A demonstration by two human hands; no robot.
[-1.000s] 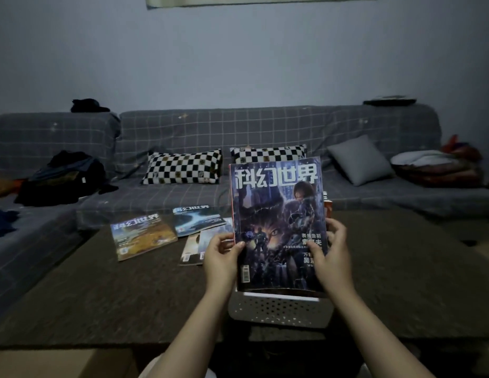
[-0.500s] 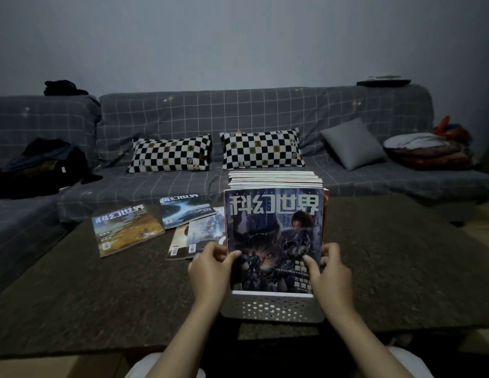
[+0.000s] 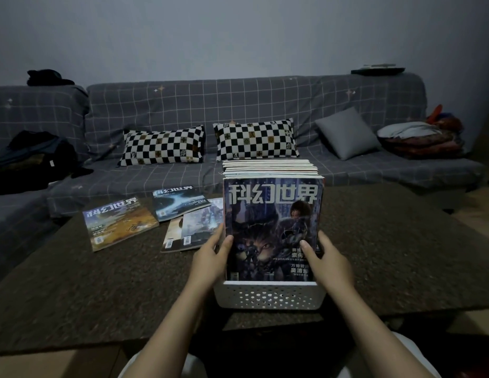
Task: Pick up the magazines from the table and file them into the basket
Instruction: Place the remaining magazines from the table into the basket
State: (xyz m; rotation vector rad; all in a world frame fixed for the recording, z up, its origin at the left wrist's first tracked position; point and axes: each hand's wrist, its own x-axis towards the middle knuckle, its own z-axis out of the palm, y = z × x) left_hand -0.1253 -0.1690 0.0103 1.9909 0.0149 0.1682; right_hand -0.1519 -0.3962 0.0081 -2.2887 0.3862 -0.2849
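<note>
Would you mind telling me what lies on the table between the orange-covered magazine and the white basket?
In the head view, a blue-covered magazine and two overlapping magazines lie there.

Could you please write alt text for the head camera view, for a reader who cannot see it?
A left hand and right hand hold an upright magazine at the front of a full white basket on a dark table. Four more magazines lie flat to the left, with a grey sofa behind.

Upright magazines (image 3: 270, 170) in basket (image 3: 269, 296) on table (image 3: 388, 255); loose magazines (image 3: 119, 223) left of it.
</note>
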